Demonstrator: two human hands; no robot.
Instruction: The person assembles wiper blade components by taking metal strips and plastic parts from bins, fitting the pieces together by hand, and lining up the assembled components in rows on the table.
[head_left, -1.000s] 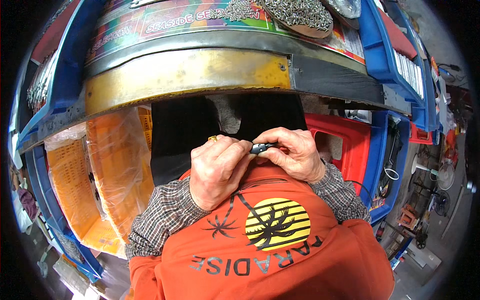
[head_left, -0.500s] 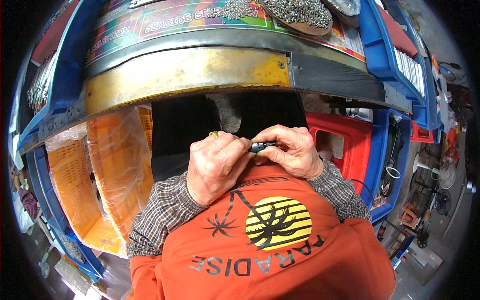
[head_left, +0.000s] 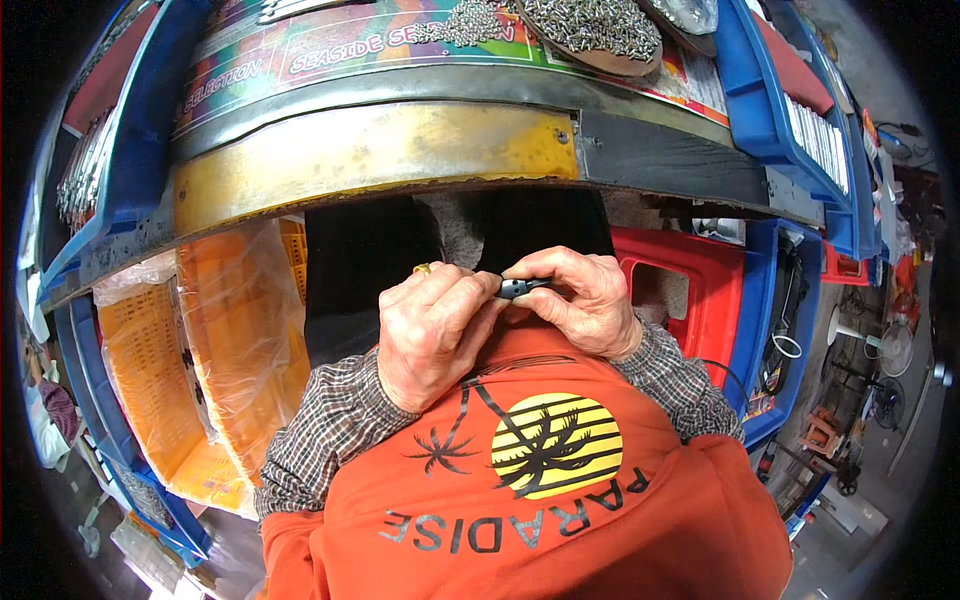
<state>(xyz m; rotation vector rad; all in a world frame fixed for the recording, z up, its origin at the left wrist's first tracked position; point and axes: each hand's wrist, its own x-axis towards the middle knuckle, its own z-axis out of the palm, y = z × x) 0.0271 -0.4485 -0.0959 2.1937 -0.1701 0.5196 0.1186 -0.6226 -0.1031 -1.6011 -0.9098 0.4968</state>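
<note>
Close in front of my chest, both hands pinch one small dark part, grey-black, with dots or holes along its side. My left hand wraps its fingers round the left end, which they hide. From the other side, the thumb and forefinger of my right hand grip a thin black end of it. What kind of part it is, I cannot make out. Beyond my hands, small shiny metal pieces lie heaped on the bench, and more fill a round brown tray.
The bench edge with its yellow metal strip runs across in front of me. Blue bins holding metal strips stand at both ends. Below are a plastic-lined orange crate on the left, and a red stool-like piece and blue crate on the right.
Both hands stay nearly in place, still gripping the small part. The part looks slightly turned, and the view has shifted a little.
</note>
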